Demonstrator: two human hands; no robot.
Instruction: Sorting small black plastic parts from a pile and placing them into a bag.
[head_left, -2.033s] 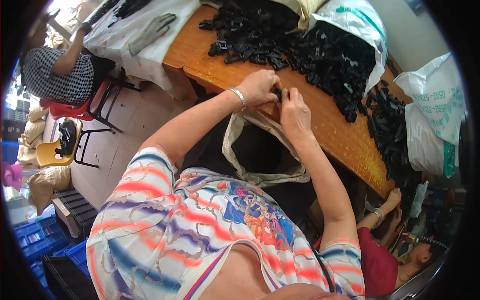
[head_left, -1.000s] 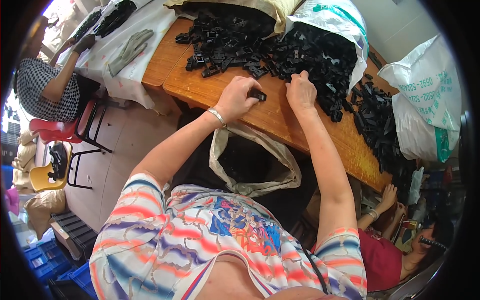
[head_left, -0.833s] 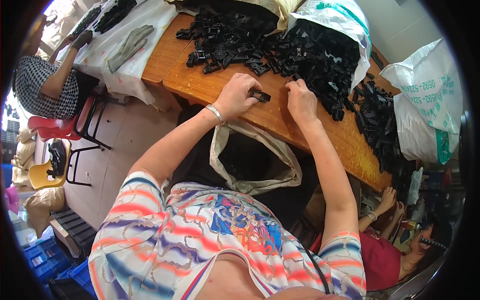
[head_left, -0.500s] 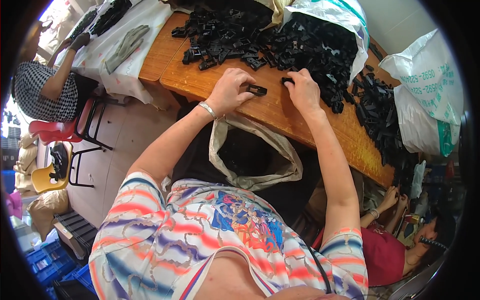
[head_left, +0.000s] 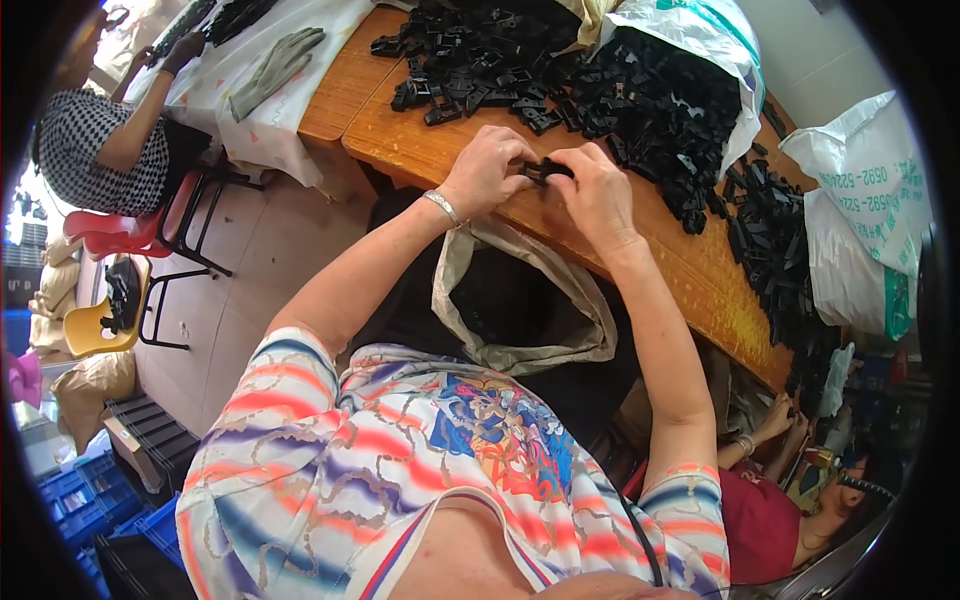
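Just above the near edge of the wooden table [head_left: 415,140], my two hands meet. My left hand [head_left: 485,172] pinches a small black plastic piece [head_left: 541,172] between thumb and fingers. From the other side my right hand [head_left: 597,195] closes on a second small black piece, pressed against the first; the fingers mostly cover it. Whether the two pieces are joined I cannot tell. Beyond the hands spreads a heap of loose black plastic pieces [head_left: 480,65]. Below them, at my lap, a beige woven sack [head_left: 585,345] gapes open, dark inside.
A white woven bag [head_left: 690,25] spills black pieces at the back; another white bag [head_left: 865,190] stands right. A co-worker in red [head_left: 765,515] works at the lower right, another in checks [head_left: 95,145] at the left. A grey glove [head_left: 275,75] lies on the left table's cloth.
My right hand has moved left with its black piece, up to the piece in my left hand. The view has shifted slightly.
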